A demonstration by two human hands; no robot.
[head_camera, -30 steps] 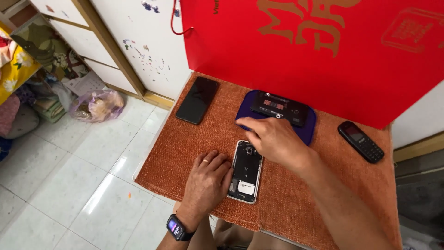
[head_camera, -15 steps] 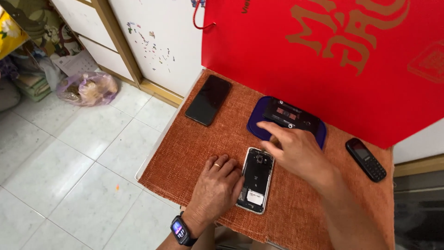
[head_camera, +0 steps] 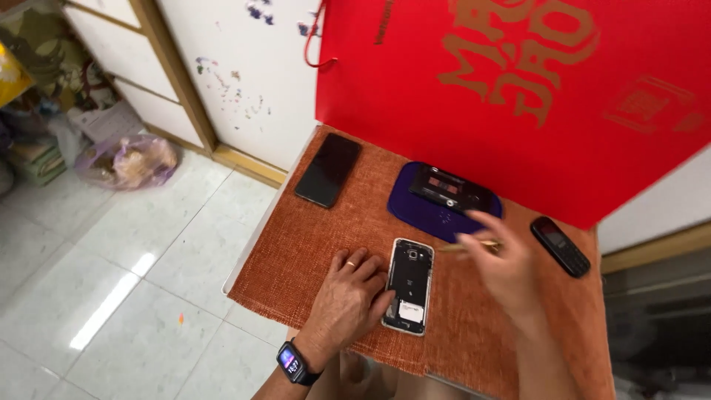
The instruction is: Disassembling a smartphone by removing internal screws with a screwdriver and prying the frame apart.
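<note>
Single head view, steep downward look, close over table (head_camera: 311,244).

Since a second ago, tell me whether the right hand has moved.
Yes. The right hand, blurred and holding a thin stick-like tool, has come off the purple tray and drawn back toward the person, now right of the opened phone.

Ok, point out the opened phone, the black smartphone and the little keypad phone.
opened phone (head_camera: 409,284): head view, middle of its exposed back.
black smartphone (head_camera: 329,170): head view, centre of its dark screen.
keypad phone (head_camera: 561,247): head view, middle of its black body.
</note>
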